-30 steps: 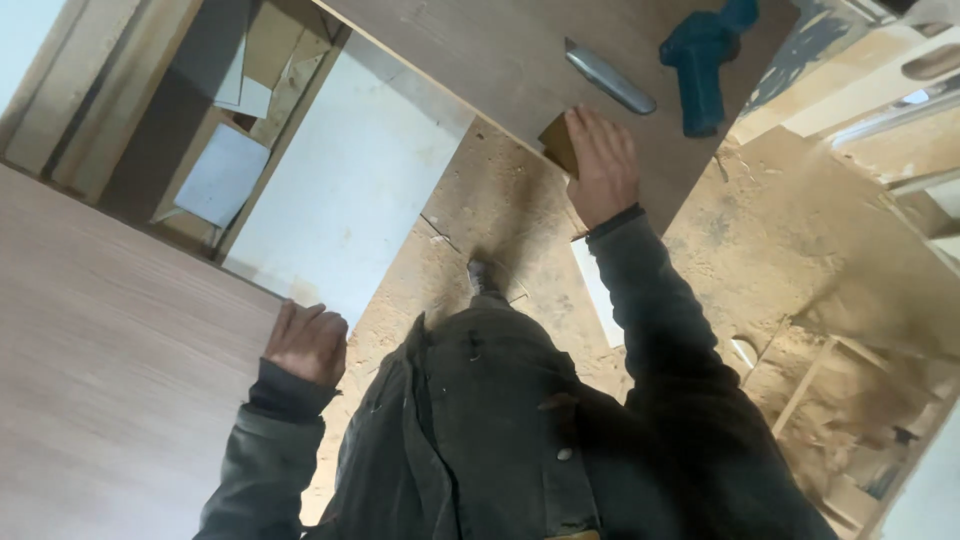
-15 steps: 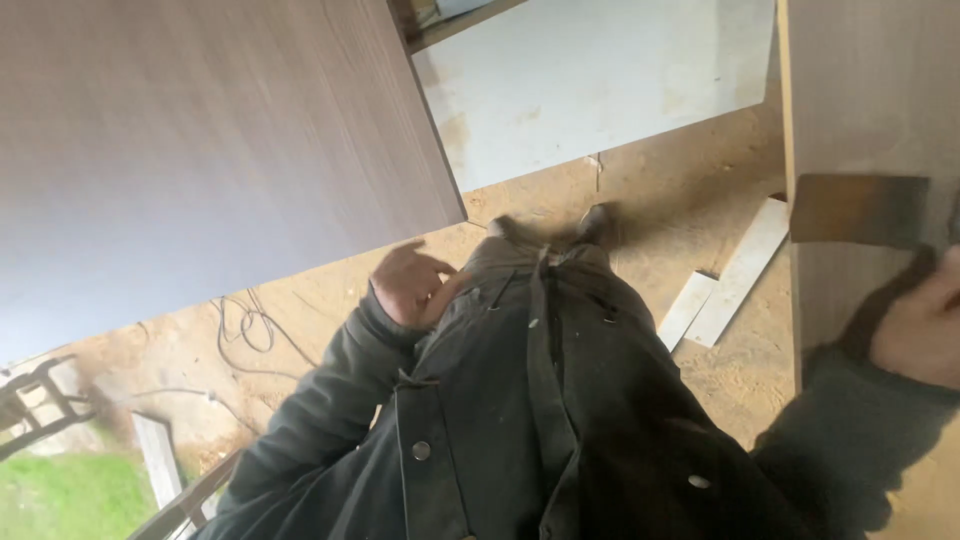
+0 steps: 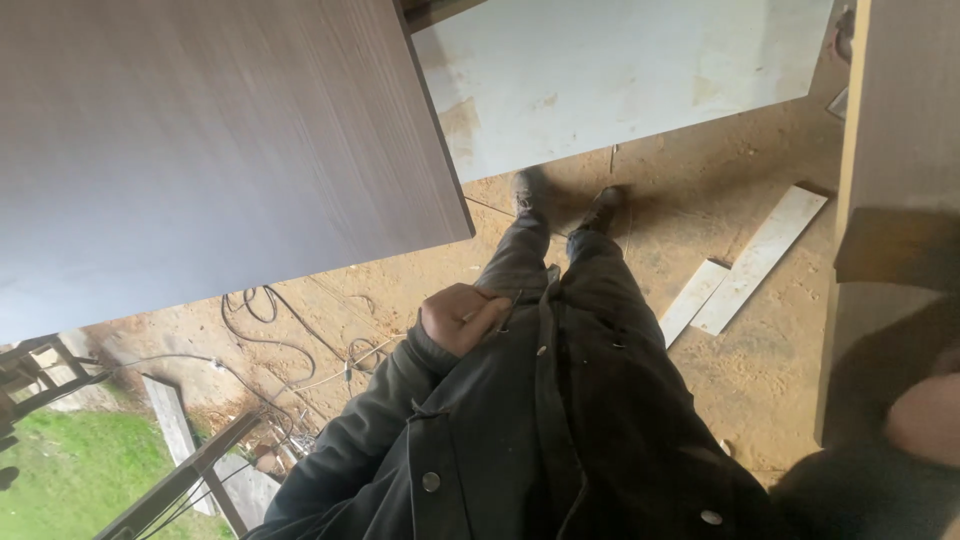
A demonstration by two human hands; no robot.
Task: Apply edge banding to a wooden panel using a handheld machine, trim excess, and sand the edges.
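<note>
- Two hands show in the head view: the left hand (image 3: 462, 318) sits curled at the front of the dark jacket (image 3: 560, 440), and the right hand (image 3: 928, 418) is a blurred shape at the near right edge
- Left fingers (image 3: 488, 312) are folded into a loose fist around a thin, pale, stick-like object (image 3: 478, 311); what it is cannot be told
- Right hand lies against the near part of the pale wooden board (image 3: 895, 150) that runs up the right side; whether its fingers are closed or spread cannot be told, since it is blurred and cut off by the frame
- A darker brown patch (image 3: 898, 248) crosses that board just beyond the right hand
- A large grey-brown panel (image 3: 200, 150) fills the far left, its corner ending just above and left of the left hand, apart from it
- A white sheet (image 3: 620, 70) lies on the sandy floor (image 3: 780, 350) at the far middle, just beyond the person's two shoes (image 3: 565, 200)
- Two pale wooden offcuts (image 3: 745, 272) lie on the floor to the right of the legs
- Loose cables (image 3: 290, 345) trail over the floor to the left, with grass (image 3: 60, 470) at the near left corner
</note>
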